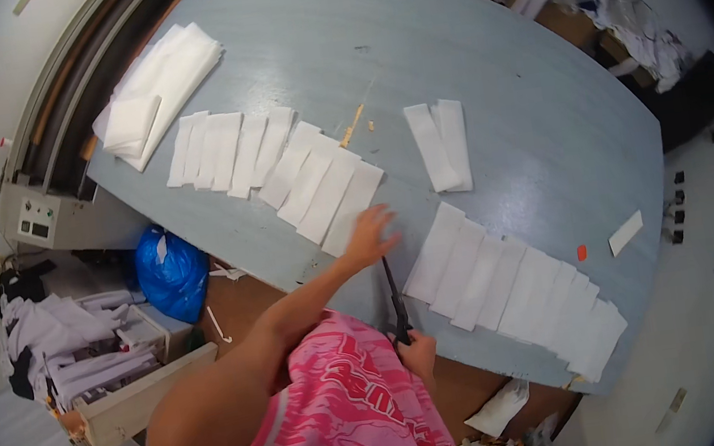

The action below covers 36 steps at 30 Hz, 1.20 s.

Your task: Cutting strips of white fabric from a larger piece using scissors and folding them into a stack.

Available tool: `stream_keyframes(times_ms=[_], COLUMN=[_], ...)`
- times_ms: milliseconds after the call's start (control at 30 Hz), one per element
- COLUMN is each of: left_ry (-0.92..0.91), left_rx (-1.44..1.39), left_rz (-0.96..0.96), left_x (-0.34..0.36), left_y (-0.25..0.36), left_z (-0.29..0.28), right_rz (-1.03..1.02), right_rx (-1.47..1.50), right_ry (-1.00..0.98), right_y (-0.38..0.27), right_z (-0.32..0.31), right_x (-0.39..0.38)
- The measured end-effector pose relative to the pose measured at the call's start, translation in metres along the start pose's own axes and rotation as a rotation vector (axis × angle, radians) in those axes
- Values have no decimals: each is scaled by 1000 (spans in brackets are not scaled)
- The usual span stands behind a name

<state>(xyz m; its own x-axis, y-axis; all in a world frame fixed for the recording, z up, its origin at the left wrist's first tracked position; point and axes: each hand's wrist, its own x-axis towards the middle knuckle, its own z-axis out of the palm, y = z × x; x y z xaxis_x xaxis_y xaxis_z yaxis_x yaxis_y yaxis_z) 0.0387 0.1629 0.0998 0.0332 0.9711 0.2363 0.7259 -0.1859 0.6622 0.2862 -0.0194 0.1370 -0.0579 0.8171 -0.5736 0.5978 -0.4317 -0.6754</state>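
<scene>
My left hand (pixel 370 237) reaches over the grey-blue table (pixel 487 43), fingers apart, at the lower end of a left row of overlapping white strips (pixel 325 196). My right hand (pixel 416 350) grips black scissors (pixel 398 308) near the front edge, blades pointing away from me. A second row of overlapping white strips (pixel 509 284) lies to the right. Two more strips (pixel 435 148) lie higher on the table. A folded stack of white sheets (pixel 163 82) is at the upper left, and a small white piece (pixel 626 233) is at the right.
A machine with rollers and a control panel (pixel 50 218) borders the table's left. A blue bag (pixel 170 275) and a box of pale fabric (pixel 130 379) are at lower left. Rolls and bundled material (pixel 622 44) lie beyond the upper right edge. A red scrap (pixel 582 253) is on the table.
</scene>
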Motion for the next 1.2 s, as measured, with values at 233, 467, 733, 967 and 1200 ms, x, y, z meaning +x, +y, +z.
stream_keyframes(times_ms=[233,467,733,967,1200], left_ry=[106,192,289,475,604], left_rx=[138,260,465,559,485], left_rz=[-360,-552,-798,-966,-1484], left_x=[-137,-166,-129,-74,-75], left_y=[-50,-106,-236,-402,-513], left_z=[-114,-167,-273,-358,-431], right_rz=[-331,-207,-178,95,57], right_rx=[27,63,-83,-183,-445], right_ry=[189,326,487,477,474], right_y=[-30,-57,-44,-62,-102], right_z=[9,72,139,177,208], right_x=[39,75,79,44,17])
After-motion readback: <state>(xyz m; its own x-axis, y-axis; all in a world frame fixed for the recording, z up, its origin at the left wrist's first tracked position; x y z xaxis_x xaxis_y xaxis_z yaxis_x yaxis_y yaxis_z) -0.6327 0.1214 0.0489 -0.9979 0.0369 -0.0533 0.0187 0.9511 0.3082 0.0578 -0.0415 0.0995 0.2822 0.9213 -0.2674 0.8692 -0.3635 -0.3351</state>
